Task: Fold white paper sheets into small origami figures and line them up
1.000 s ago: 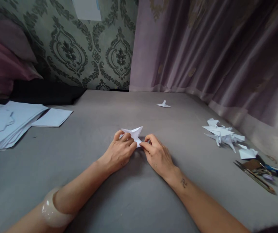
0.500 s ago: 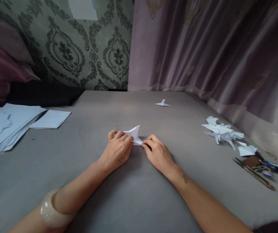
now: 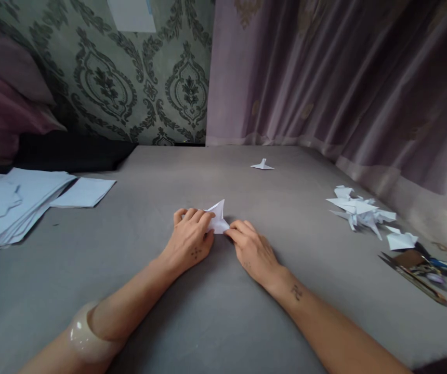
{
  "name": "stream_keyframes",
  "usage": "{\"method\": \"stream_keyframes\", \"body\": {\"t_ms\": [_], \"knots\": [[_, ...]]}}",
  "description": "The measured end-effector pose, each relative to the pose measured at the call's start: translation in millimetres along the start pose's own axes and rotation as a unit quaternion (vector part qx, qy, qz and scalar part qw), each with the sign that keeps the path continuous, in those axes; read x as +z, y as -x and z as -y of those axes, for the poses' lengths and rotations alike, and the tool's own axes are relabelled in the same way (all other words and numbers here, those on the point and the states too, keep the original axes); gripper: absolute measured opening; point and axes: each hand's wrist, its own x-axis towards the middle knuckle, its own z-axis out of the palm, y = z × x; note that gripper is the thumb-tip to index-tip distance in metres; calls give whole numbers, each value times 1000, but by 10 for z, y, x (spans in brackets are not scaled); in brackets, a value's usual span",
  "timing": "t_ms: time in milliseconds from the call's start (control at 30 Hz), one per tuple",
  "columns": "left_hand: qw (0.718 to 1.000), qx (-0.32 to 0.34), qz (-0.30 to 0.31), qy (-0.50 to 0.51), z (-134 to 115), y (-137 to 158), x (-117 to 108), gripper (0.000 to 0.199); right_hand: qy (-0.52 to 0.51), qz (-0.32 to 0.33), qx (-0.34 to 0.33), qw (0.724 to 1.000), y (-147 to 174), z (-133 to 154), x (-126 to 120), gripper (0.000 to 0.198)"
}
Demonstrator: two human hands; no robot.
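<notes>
A folded white paper [image 3: 219, 222] with pointed corners lies at the middle of the grey surface, between my hands. My left hand [image 3: 191, 236] covers its left part, with bent fingers over the paper and the thumb at its near side. The thumb and forefinger of my right hand [image 3: 251, 249] pinch the lower right point of the paper. One sharp point of the paper sticks up and away from me. The part under my left hand is hidden.
White paper sheets [image 3: 32, 200] and a smaller paper stack [image 3: 84, 192] lie at left. Several folded paper pieces [image 3: 362, 210] are heaped at right, beside a pair of scissors [image 3: 416, 278]. A single folded paper figure [image 3: 262, 165] stands far back. Curtains [image 3: 305, 72] hang behind.
My left fingers have shifted slightly on the paper and its thumb now shows lower. My right hand has moved a little left and turned, still pinching the point.
</notes>
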Motion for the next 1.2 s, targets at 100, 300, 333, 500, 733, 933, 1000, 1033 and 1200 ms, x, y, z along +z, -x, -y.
{"method": "stream_keyframes", "body": {"t_ms": [100, 300, 333, 500, 733, 933, 1000, 1033, 1200], "knots": [[1000, -5, 0, 11, 54, -7, -27, 43, 28, 24, -13, 999, 50, 31, -44, 32], [998, 16, -15, 56, 243, -30, -1, 42, 20, 40, -10, 999, 69, 48, -100, 35], [997, 21, -17, 66, 255, -34, -2, 42, 22, 40, -10, 999, 64, 51, -99, 35], [995, 34, -27, 93, 228, -50, -74, 38, 29, 50, -5, 998, 44, 66, -73, 38], [993, 37, 27, 105, 188, -54, -116, 31, 24, 51, -1, 998, 43, 83, -81, 37], [989, -3, 51, 137, 176, -84, -159, 15, 16, 42, -8, 999, 50, 96, -110, 34], [986, -17, 56, 154, 184, -89, -173, 18, 16, 42, -6, 999, 50, 98, -111, 34], [986, -22, 59, 156, 188, -89, -176, 19, 17, 43, -5, 999, 51, 98, -110, 33], [991, 6, 56, 121, 215, -71, -122, 20, 22, 38, -6, 999, 53, 92, -102, 33]]}}
